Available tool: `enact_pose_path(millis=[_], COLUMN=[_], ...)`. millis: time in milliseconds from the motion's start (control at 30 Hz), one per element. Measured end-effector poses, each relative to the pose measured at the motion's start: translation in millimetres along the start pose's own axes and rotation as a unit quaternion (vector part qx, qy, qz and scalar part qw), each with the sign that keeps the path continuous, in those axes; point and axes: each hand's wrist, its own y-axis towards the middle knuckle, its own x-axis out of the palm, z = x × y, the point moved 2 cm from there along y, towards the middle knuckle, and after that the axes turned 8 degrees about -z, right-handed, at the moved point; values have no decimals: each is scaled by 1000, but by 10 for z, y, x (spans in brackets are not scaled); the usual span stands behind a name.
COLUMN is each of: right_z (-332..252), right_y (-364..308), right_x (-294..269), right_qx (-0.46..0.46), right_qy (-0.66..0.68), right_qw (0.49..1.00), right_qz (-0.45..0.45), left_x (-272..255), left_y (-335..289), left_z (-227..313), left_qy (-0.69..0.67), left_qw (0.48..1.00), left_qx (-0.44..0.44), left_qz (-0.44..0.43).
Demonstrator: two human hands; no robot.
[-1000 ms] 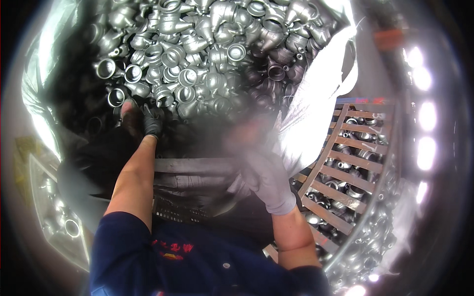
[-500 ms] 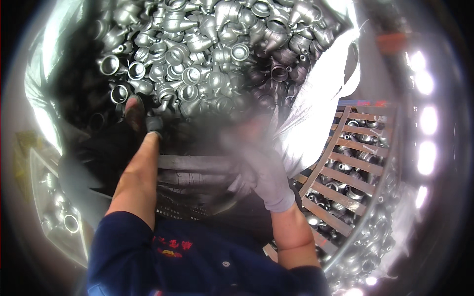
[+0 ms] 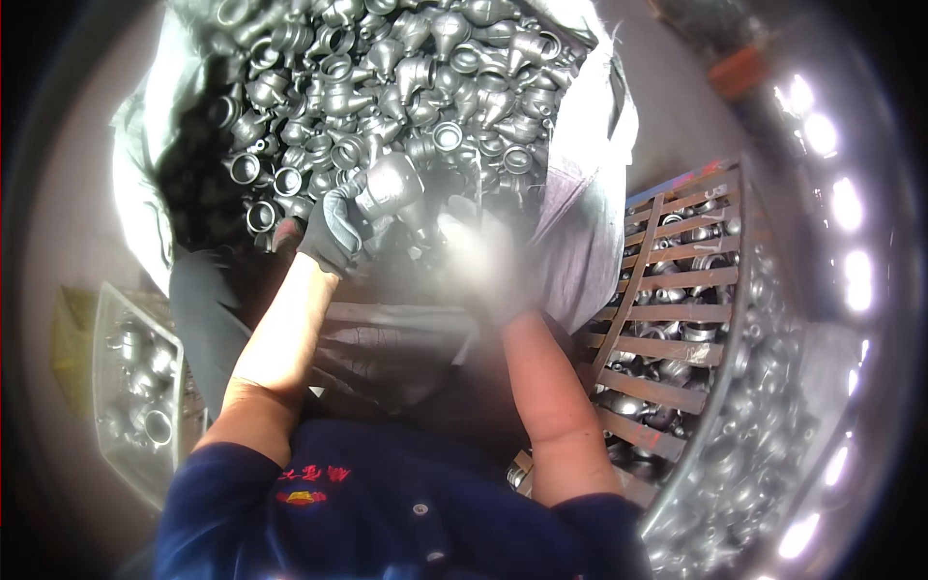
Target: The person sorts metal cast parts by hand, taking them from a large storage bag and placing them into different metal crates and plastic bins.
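Note:
My left hand [image 3: 333, 232], in a dark grey glove, is closed on a silvery metal casting [image 3: 391, 184] with a rounded, flanged body. It holds the piece just over the near side of a heap of similar metal castings [image 3: 387, 82] inside a large white sack [image 3: 588, 126]. To its right, my right hand [image 3: 483, 256] in a pale glove is smeared by motion. Its fingers and anything in them cannot be made out. Dark shadow hides part of the heap at the left.
At the lower left stands a pale bin [image 3: 108, 387] with more metal castings. On the right is a slatted, rust-brown metal crate [image 3: 633, 304], with castings visible between its slats. Farther right lies another mass of castings [image 3: 744, 464].
My left hand has come up and right, and a metal casting now shows in its grip. My right hand has shifted left, still blurred. The whole view has swung slightly.

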Motion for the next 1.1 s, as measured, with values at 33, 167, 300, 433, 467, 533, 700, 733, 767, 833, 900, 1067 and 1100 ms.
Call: enact_pose_path(millis=[33,167,300,433,467,533,700,733,767,833,900,1067,1100], right_z=[-41,-41,-22,-142,-164,-228,-262,-279,-253,-235,-193,-52,-23], right_y=[-21,-20,-36,-65,-54,-54,26,13,28,47,66,96,96], right_x=[13,-7,59,183,179,193,238,252,260,250,193,184,190], right_qx=[-3,43,56,29,15,16,-63,-87,-83,-182,-204,-266,-291], right_qy=[-5,65,174,195,198,175,19,-11,-14,-194,-240,-392,-403], right_qw=[1000,995,975,977,977,983,998,996,996,963,947,873,860], right_qz=[3,-60,-125,-86,-71,-55,7,11,12,50,66,117,113], left_x=[109,321,385,385,415,441,161,102,49,96,204,255,203], left_y=[-56,-220,-297,-263,-249,-223,58,115,169,198,220,187,219], left_z=[33,231,372,555,565,574,541,499,462,410,366,329,300], left_qy=[40,41,-10,211,209,223,172,168,98,20,18,49,12], left_qw=[998,999,989,971,971,966,978,979,988,991,993,987,986], left_qx=[41,10,-25,-10,-13,46,14,11,20,13,-5,-24,-32], left_qz=[-22,-21,-144,-110,-112,-122,-119,-119,-121,-133,-119,-149,-162])
